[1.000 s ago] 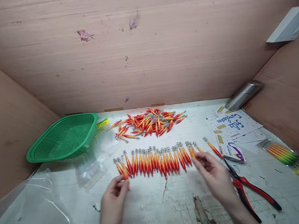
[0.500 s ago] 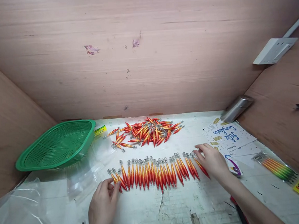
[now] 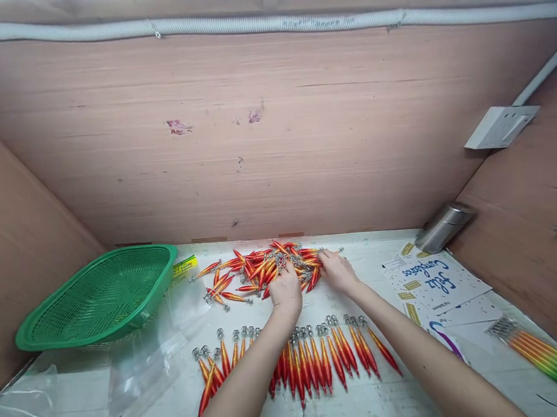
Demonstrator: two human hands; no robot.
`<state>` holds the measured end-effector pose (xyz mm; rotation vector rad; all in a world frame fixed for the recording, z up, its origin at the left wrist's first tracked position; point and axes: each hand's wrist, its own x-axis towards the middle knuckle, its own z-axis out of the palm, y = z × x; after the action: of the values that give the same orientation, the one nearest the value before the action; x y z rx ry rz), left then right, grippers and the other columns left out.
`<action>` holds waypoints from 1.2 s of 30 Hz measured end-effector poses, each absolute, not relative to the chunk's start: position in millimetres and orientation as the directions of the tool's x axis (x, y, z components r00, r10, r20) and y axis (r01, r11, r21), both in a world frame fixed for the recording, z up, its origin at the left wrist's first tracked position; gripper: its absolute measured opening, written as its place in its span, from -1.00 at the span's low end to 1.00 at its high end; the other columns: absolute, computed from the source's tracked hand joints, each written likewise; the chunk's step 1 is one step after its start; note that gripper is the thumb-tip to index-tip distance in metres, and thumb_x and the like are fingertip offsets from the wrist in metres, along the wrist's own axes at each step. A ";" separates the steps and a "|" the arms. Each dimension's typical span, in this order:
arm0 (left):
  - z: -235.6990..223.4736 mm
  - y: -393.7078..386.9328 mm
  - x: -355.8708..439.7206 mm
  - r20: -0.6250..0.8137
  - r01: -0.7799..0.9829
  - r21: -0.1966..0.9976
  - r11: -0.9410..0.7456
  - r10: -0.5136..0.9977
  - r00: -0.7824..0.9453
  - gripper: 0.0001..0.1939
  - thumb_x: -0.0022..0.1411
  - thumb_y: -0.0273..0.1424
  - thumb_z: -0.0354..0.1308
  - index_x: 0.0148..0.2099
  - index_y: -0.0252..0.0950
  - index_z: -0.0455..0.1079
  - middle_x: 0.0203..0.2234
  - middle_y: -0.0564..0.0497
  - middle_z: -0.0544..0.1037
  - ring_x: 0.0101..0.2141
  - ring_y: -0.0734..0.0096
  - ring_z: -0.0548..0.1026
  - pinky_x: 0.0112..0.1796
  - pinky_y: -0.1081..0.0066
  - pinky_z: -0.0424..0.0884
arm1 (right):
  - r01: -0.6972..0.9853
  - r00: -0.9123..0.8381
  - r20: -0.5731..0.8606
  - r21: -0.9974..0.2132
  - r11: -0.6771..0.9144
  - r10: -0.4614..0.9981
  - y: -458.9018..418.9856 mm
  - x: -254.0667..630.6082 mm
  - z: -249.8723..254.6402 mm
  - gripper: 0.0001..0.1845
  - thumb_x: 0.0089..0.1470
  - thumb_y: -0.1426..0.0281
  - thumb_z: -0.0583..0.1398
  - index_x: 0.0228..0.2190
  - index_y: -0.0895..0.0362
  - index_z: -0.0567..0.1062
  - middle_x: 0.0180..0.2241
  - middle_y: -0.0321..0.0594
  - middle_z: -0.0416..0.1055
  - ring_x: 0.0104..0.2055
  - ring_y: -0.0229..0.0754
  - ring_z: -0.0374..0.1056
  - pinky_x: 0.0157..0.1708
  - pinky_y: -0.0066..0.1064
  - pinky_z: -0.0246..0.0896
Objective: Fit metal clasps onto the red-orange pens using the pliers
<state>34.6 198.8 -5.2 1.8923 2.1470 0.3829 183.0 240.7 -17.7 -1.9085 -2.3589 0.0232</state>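
A loose pile of red and orange squid jigs with metal hook crowns lies by the back wall. My left hand reaches into the front of this pile, fingers bent down and closed; what they pinch is hidden. At the pile's right end, my right hand has its fingertips pinched on a squid jig. Nearer me runs a row of squid jigs, side by side with hooks pointing away. My left forearm covers part of this row. One jig lies slanted across others at its left end.
A green plastic basket stands at left, with clear plastic bags before it. Printed cards, a metal flask and a packet of striped lures lie at right. A socket box juts from the wall.
Both hands have moved from the ends of the row to the far pile. A jig now lies slanted at the row's left end. My view has tilted upward.
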 end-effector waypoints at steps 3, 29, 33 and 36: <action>-3.2 196.5 31.1 -0.046 0.917 0.363 0.164 0.986 -0.158 -0.67 0.35 -0.29 0.16 0.09 -0.31 0.39 -0.06 -0.10 0.54 -0.14 0.23 0.55 -0.14 0.12 0.53 | 0.965 -0.218 0.066 -0.134 0.225 0.974 239.3 188.6 -19.0 -0.68 0.26 0.27 0.21 0.01 0.13 0.45 0.03 -0.12 0.43 -0.04 -0.11 0.44 -0.08 -0.13 0.41; 26.0 71.6 -7.9 -0.142 -0.132 0.978 0.162 0.978 0.152 -0.52 0.15 -0.05 0.22 -0.09 -0.36 0.54 -0.37 -0.06 0.56 -0.43 0.44 0.39 -0.31 0.39 0.37 | -0.233 -0.101 -0.115 -0.963 -0.135 0.988 73.3 153.5 25.5 -0.48 -0.13 0.02 0.42 -0.33 0.15 0.45 -0.49 -0.40 0.34 -0.62 -0.47 0.09 -0.63 -0.56 0.03; 33.6 29.7 -13.9 -0.156 -0.326 0.918 0.226 0.961 0.227 -0.62 0.07 -0.08 0.36 -0.18 -0.25 0.58 -0.41 0.02 0.54 -0.38 0.40 0.38 -0.24 0.40 0.35 | -0.382 -0.124 -0.190 -0.897 -0.224 0.974 35.8 139.6 34.0 -0.51 -0.20 0.06 0.46 -0.35 0.12 0.51 -0.44 -0.30 0.43 -0.60 -0.46 0.13 -0.63 -0.57 0.01; 37.8 16.7 -17.7 -0.172 -0.346 0.908 0.235 0.964 0.204 -0.65 0.03 -0.10 0.40 -0.22 -0.22 0.58 -0.43 0.06 0.52 -0.40 0.42 0.36 -0.24 0.41 0.35 | -0.444 -0.124 -0.224 -0.859 -0.256 0.967 21.4 134.4 32.2 -0.56 -0.20 0.08 0.47 -0.36 0.09 0.53 -0.46 -0.31 0.43 -0.60 -0.45 0.14 -0.61 -0.57 0.02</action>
<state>-17.7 16.7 37.8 0.8623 0.9073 1.0919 134.4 21.4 32.2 -0.9819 -0.7647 1.6266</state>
